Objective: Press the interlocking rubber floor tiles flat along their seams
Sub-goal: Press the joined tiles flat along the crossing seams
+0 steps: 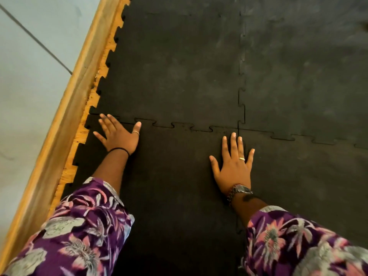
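Black interlocking rubber tiles cover the floor, joined by puzzle-tooth seams. A horizontal seam crosses the middle and meets a vertical seam at a four-tile corner. My left hand lies flat with fingers spread on the near-left tile, fingertips on the horizontal seam close to the tile's left edge. My right hand lies flat, fingers spread, just below the corner, over the vertical seam between the two near tiles. Neither hand holds anything.
A wooden border runs diagonally along the tiles' toothed left edge, with a strip of plywood showing between. Beyond it lies pale grey floor. More black tiles extend to the right and far side.
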